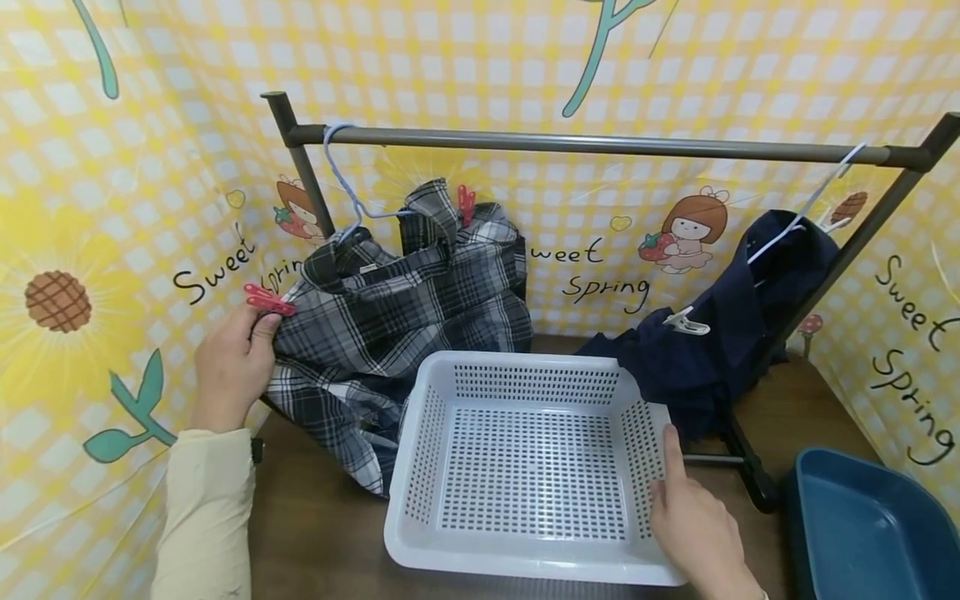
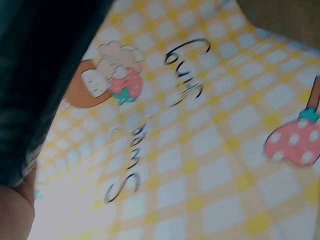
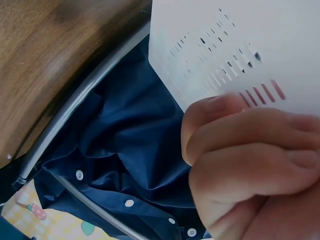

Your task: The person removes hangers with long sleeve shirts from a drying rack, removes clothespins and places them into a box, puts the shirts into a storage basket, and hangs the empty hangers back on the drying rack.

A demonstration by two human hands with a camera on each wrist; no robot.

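My left hand [image 1: 236, 358] pinches a red clothespin [image 1: 270, 298] at the left shoulder of a black, grey and white plaid shirt [image 1: 397, 308]. The shirt hangs from a light blue hanger [image 1: 347, 179], and a second red clothespin [image 1: 466, 205] sits by its collar. With my right hand [image 1: 697, 521] I grip the right rim of a white perforated basket [image 1: 540, 571], index finger stretched along the edge, other fingers curled in the right wrist view. The basket is tilted in front of the shirt. In the left wrist view, dark cloth covers most of the hand.
A dark metal rack [image 1: 585, 143] spans the back. From its right end hangs a navy buttoned garment [image 1: 720, 333] with a white clothespin [image 1: 686, 322]. A blue tub [image 1: 862, 533] stands at the front right of the wooden table [image 1: 315, 533]. Yellow checked cloth [image 1: 480, 50] encloses the space.
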